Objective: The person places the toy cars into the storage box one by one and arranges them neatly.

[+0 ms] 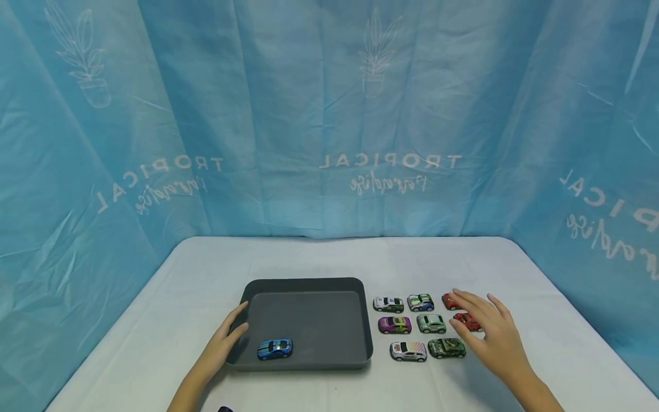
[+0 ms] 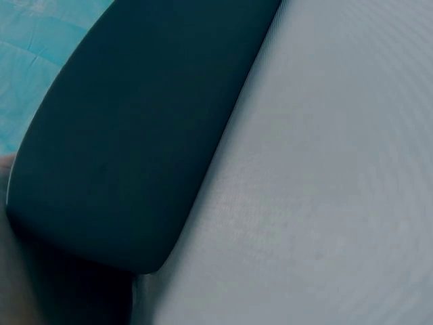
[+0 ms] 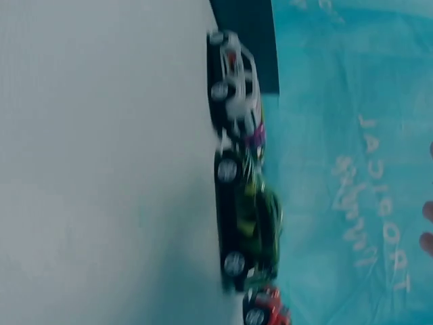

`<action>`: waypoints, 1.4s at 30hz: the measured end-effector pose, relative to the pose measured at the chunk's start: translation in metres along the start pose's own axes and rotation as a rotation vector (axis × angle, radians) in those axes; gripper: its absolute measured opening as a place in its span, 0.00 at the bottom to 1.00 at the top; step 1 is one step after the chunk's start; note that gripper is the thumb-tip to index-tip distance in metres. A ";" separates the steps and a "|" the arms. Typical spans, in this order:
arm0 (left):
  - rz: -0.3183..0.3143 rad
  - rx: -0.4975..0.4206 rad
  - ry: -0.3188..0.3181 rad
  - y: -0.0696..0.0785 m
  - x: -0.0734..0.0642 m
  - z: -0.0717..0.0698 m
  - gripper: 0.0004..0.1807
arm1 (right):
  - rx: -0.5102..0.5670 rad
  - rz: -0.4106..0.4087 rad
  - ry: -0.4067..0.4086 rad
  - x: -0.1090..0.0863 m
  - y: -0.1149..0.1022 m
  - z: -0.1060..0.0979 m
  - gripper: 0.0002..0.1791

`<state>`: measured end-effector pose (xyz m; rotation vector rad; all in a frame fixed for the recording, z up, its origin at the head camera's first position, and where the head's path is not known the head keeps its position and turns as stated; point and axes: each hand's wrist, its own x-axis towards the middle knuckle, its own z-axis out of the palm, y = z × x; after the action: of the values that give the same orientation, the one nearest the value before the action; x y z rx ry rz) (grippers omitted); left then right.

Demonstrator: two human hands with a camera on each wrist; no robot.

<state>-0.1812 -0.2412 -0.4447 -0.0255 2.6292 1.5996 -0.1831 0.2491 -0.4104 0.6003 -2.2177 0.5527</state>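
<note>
My left hand (image 1: 218, 346) rests at the left side of a dark grey tray (image 1: 309, 365), its fingers extended along the rim. In the left wrist view the tray's outer wall (image 2: 128, 149) fills much of the picture, and only a sliver of the hand shows. A blue toy car (image 1: 275, 349) sits inside the tray, near its front left corner. My right hand (image 1: 489, 337) is spread, with nothing in its grasp, over two red toy cars, one farther back (image 1: 449, 302) and one nearer (image 1: 469, 322). The hand partly covers both.
Right of the tray stand several toy cars: white and black (image 1: 388, 304), white, blue and green (image 1: 420, 302), purple (image 1: 394, 325), pale green (image 1: 431, 324), silver-white (image 1: 408, 351) and camouflage green (image 1: 447, 348). A small dark object (image 1: 225, 409) lies at the front edge. Blue curtains (image 1: 329, 114) surround the white table (image 1: 329, 257).
</note>
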 end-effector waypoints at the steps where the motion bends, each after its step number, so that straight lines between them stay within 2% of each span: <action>1: -0.002 -0.001 -0.001 0.000 0.000 0.000 0.32 | 0.004 0.002 0.001 -0.001 0.003 0.000 0.31; 8: -0.006 -0.004 -0.005 -0.001 0.000 0.000 0.32 | 0.036 0.022 0.050 -0.007 0.025 0.001 0.28; 12: -0.005 -0.006 -0.004 -0.001 0.000 -0.001 0.32 | 0.063 0.058 0.042 -0.012 0.034 0.003 0.29; 14: 0.004 -0.008 -0.003 -0.002 0.000 -0.001 0.32 | 0.068 0.090 0.007 -0.015 0.039 0.004 0.30; 18: 0.017 -0.015 -0.006 -0.002 0.000 -0.002 0.32 | 0.070 0.190 -0.126 -0.023 0.048 0.007 0.30; 21: 0.010 -0.013 -0.011 -0.002 0.000 -0.002 0.32 | 0.097 0.261 -0.222 -0.029 0.055 0.010 0.29; 23: 0.005 -0.012 -0.014 -0.002 0.000 -0.002 0.32 | 0.127 0.286 -0.257 -0.031 0.058 0.013 0.29; 26: 0.000 -0.014 -0.018 -0.001 0.000 -0.002 0.32 | 0.147 0.287 -0.287 -0.034 0.061 0.017 0.28; 33: 0.001 -0.014 -0.024 -0.002 0.000 -0.002 0.32 | 0.121 0.264 -0.345 -0.040 0.068 0.024 0.28; 39: 0.004 -0.012 -0.025 -0.002 0.001 -0.002 0.32 | 0.106 0.314 -0.439 -0.040 0.069 0.024 0.27; 42: 0.008 -0.012 -0.022 -0.001 0.001 -0.002 0.32 | 0.097 0.324 -0.456 -0.039 0.069 0.025 0.26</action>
<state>-0.1822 -0.2434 -0.4453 0.0011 2.6066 1.6090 -0.2130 0.2998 -0.4688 0.4482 -2.7596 0.7502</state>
